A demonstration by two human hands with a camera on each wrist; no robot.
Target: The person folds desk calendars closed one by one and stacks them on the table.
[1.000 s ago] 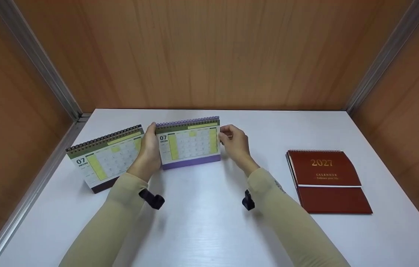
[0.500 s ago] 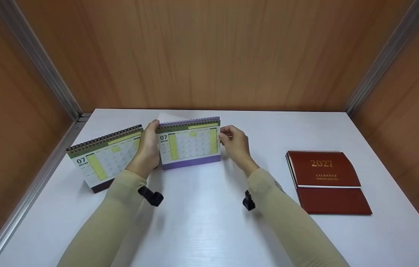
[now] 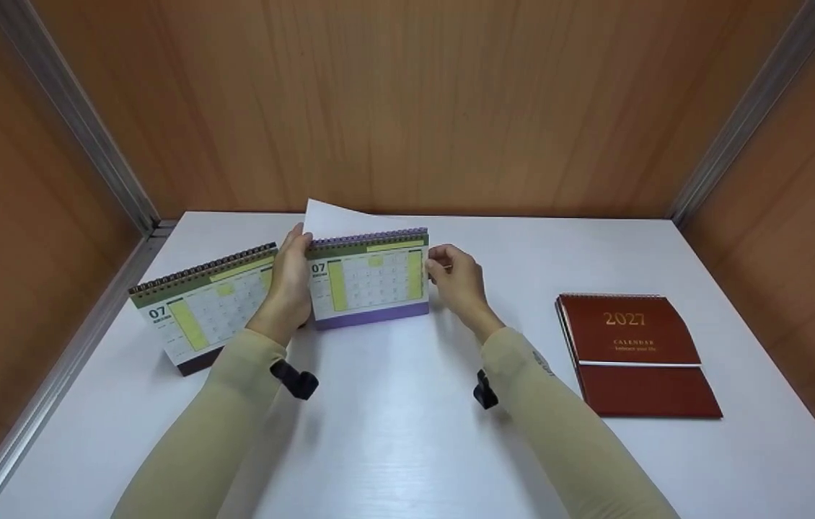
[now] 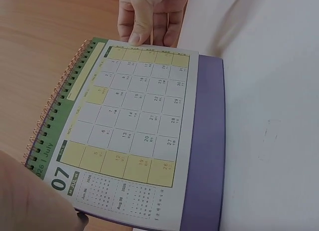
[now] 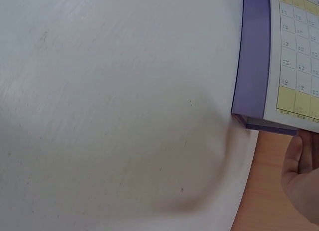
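A desk calendar with purple spiral binding and a purple base stands on the table, showing its July page. My left hand holds its left side, the fingertips partly hidden behind it. Above the binding, a white sheet sticks up from the back. At the right edge my right hand pinches the calendar; in the left wrist view the right thumb lies at the page's edge. Left of my left hand stands a second desk calendar with dark binding, also on July, partly covered by that hand.
A dark red 2027 calendar lies on the right part of the white table. Wood-grain panels close off the back and both sides, with metal strips in the corners.
The white sheet has risen from behind the purple calendar, above its binding. My left fingers have shifted slightly up and right. My right hand has stayed in place.
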